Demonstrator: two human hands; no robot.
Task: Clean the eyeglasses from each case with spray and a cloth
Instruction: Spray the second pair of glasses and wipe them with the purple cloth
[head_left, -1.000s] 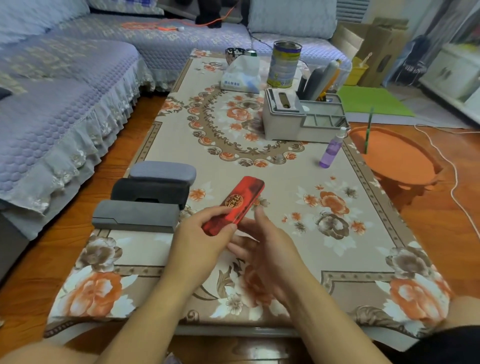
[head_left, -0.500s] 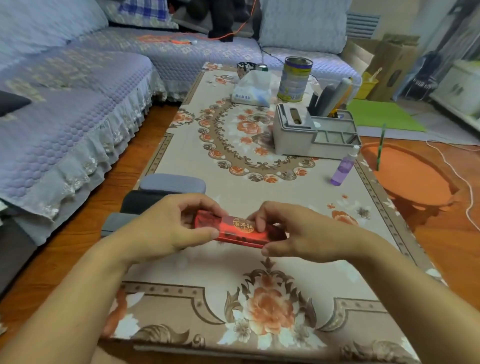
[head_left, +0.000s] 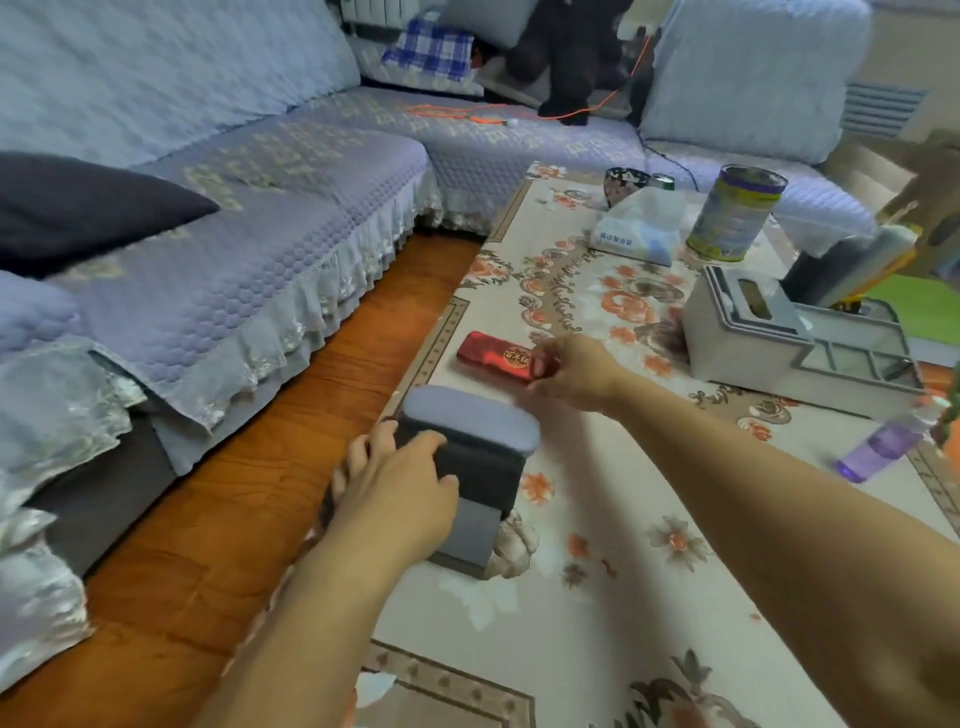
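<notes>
Right hand: the right hand (head_left: 576, 371) reaches out over the surface (head_left: 597, 571), its fingers (head_left: 543, 364) closed on the near end of the red case (head_left: 496, 357).
Red case: it lies flat on the floral cloth near the left edge of the surface, just beyond the stacked cases, and it is shut, with a round gold emblem on its lid.
Left hand: the left hand (head_left: 397, 499) rests on the left end of the black case (head_left: 480, 475), its fingers curled around that end with the thumb on top; the grip looks closed on the case, though the view is blurred.
Stack of cases: three cases sit together at the left edge of the surface, with the blue-grey case (head_left: 475, 423) farthest, the black case in the middle and the grey case (head_left: 467, 538) nearest, partly hidden by the left hand.
Spray bottle: a purple spray bottle (head_left: 883, 447) lies tilted at the right edge of the surface, well apart from both hands.
Eyeglasses and cloth: neither can be made out; every case in view is closed.
Other things on the surface: a grey organiser box (head_left: 743, 332), a tissue pack (head_left: 641, 228) and a tin can (head_left: 735, 213) stand at the far end.
Surroundings: a sofa (head_left: 234, 234) with a quilted lilac cover runs along the left, above a wooden floor (head_left: 218, 545).
</notes>
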